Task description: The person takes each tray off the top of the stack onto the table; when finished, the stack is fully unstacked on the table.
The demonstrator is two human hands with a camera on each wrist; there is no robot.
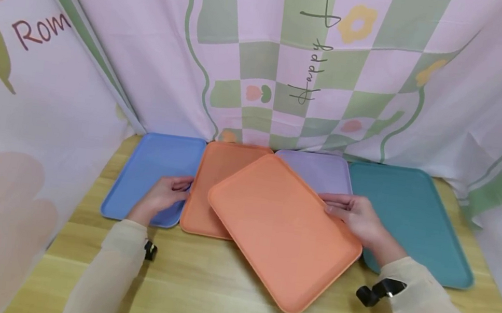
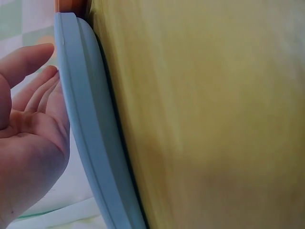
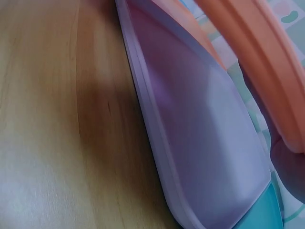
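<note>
My right hand [image 1: 359,221] grips the right edge of a light orange tray [image 1: 284,233], thumb on top and fingers underneath. This tray is held tilted above the table, overlapping a darker orange tray [image 1: 225,174] and a purple tray [image 1: 317,170]. In the right wrist view, the purple tray [image 3: 200,129] lies beneath the raised tray's rim [image 3: 262,67]. Over the right side of a blue tray [image 1: 150,175] is my left hand [image 1: 163,195], its fingertips by the darker orange tray's left edge. In the left wrist view, the left hand [image 2: 33,124] has thumb and fingers apart, holding nothing.
A teal tray [image 1: 416,224] lies at the right end of the row on the wooden table [image 1: 197,285]. Patterned curtain fabric [image 1: 290,67] hangs behind the table and at both sides. Black straps with small devices are on both wrists.
</note>
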